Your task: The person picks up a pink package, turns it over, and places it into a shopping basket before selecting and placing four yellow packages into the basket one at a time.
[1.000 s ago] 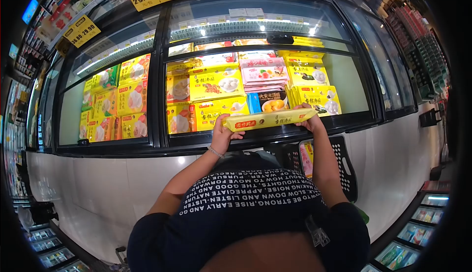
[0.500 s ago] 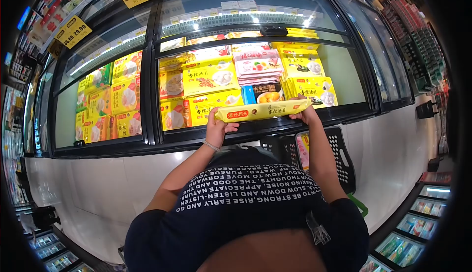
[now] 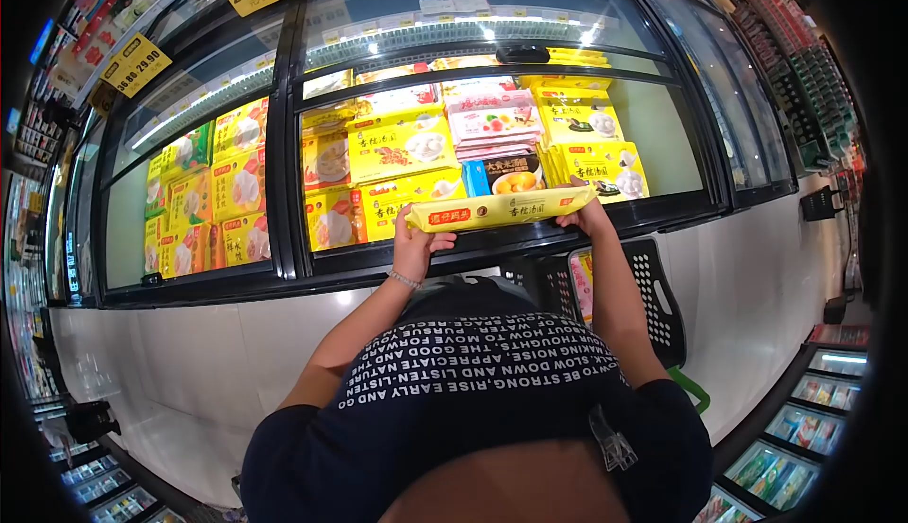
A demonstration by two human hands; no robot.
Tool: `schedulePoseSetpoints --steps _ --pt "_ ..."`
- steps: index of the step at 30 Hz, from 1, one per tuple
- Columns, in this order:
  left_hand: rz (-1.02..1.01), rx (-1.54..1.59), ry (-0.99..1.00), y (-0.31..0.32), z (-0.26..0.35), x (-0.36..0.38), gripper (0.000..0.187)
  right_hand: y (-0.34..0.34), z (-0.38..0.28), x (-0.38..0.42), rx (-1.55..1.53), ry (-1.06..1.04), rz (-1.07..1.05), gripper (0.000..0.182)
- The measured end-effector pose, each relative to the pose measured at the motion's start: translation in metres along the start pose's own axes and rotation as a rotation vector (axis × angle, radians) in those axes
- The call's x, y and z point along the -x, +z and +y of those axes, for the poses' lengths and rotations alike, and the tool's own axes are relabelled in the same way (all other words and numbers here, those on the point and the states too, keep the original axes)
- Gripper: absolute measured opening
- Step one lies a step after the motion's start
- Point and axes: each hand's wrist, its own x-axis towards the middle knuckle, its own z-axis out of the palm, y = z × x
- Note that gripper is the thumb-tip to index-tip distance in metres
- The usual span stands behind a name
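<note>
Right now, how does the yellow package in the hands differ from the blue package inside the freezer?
The yellow package is long and narrow, seen edge-on; the blue package looks shorter and shows its front face. The yellow package is held at both ends, by the left hand and the right hand, at the freezer opening; the blue package lies among the stock, untouched. Both carry printed labels.

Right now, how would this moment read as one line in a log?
left hand: grips yellow pack end | right hand: grips other end | pack: level, above freezer edge | basket: below
</note>
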Motion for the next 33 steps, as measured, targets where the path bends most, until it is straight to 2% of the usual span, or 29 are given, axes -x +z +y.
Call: schedulePoseSetpoints --steps 11,15,17,19,20,21,23,25,26,27,29,30,33 --pt "0.016 -0.03 0.005 0.002 0.001 0.0 0.045 -0.005 0.004 -0.002 -0.003 -0.054 -0.071 0.044" --pt "-0.067 -0.033 -0.011 -0.002 0.005 0.005 0.04 -0.004 0.004 0.007 -0.025 -0.145 -0.015 0.043" --pt "-0.093 0.037 -0.044 -0.003 0.013 0.008 0.035 -0.003 0.007 0.017 -0.234 -0.21 -0.009 0.036" --pt "-0.108 0.127 -0.03 -0.003 0.018 0.01 0.038 -0.005 0.014 0.048 0.009 -0.502 -0.055 0.026" --pt "-0.124 0.115 -0.052 -0.011 0.016 0.006 0.039 -0.002 0.012 0.068 0.084 -0.471 0.0 0.02" --pt "-0.138 0.104 -0.078 -0.018 0.017 0.002 0.04 -0.003 0.018 0.081 0.005 -0.332 0.037 0.02" --pt "-0.226 -0.022 -0.166 -0.024 0.018 -0.005 0.042 -0.004 0.039 0.11 -0.018 -0.21 0.105 0.02" --pt "-0.172 -0.19 -0.195 0.011 0.023 -0.003 0.046 -0.018 0.068 0.115 -0.156 -0.303 0.096 0.026" --pt "-0.236 -0.167 -0.324 0.018 0.02 -0.009 0.045 -0.025 0.083 0.115 -0.223 -0.35 0.091 0.03" --pt "-0.299 -0.144 -0.45 0.026 0.017 -0.015 0.044 -0.03 0.091 0.116 -0.26 -0.398 0.179 0.033" --pt "-0.367 -0.635 -0.212 0.041 -0.008 -0.035 0.037 -0.036 0.099 0.116 -0.327 -0.497 0.348 0.039" --pt "-0.413 -0.812 -0.202 0.064 -0.009 -0.038 0.033 -0.031 0.075 0.14 -0.403 -0.453 0.371 0.045" --pt "-0.641 -1.093 0.007 0.116 -0.029 -0.041 0.044 -0.07 0.09 0.154 -0.515 -0.394 0.419 0.044"
